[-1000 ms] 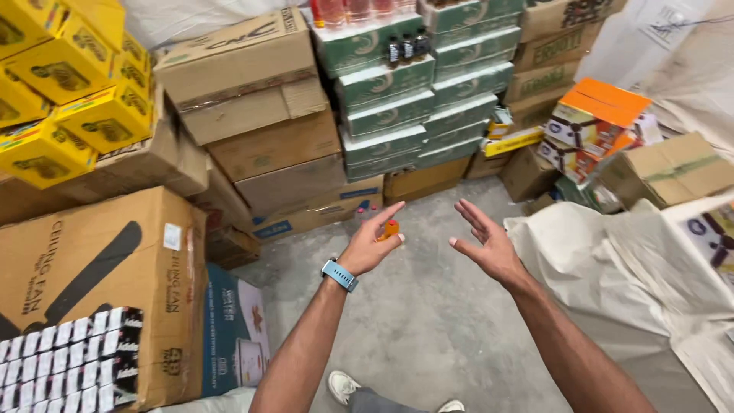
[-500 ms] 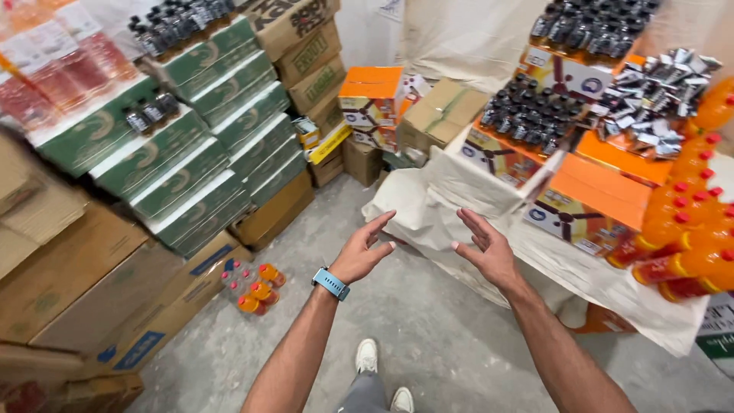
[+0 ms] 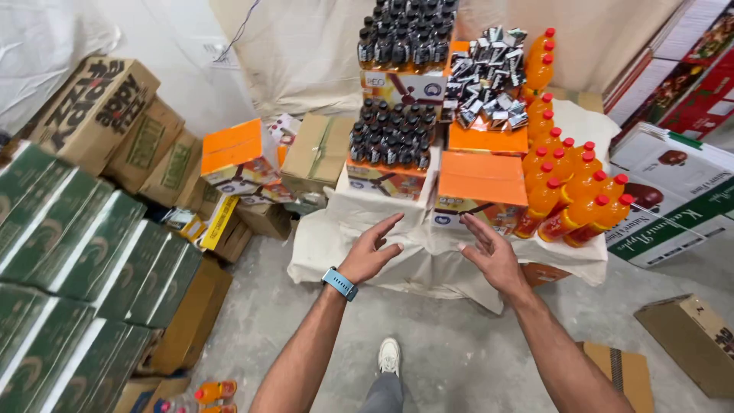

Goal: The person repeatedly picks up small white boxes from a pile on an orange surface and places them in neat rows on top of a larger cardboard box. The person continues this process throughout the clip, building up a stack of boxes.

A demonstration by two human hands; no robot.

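Two bare hands, the left hand (image 3: 372, 252) and the right hand (image 3: 493, 256), are raised. At twelve o'clock stand four orange boxes (image 3: 478, 180), about fifteen orange bottles (image 3: 569, 195) and too many dark bottles (image 3: 394, 134) to count.

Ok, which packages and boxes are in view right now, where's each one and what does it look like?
Orange-topped boxes: on the cloth-covered stack ahead of the open hands, flat, white sides.
Orange drink bottles: right of those boxes, red caps.
Dark small bottles: trayed, upper centre.
Green-and-white cartons: stacked at left.
Brown cartons: upper left.
Red-and-white fruit box: right.
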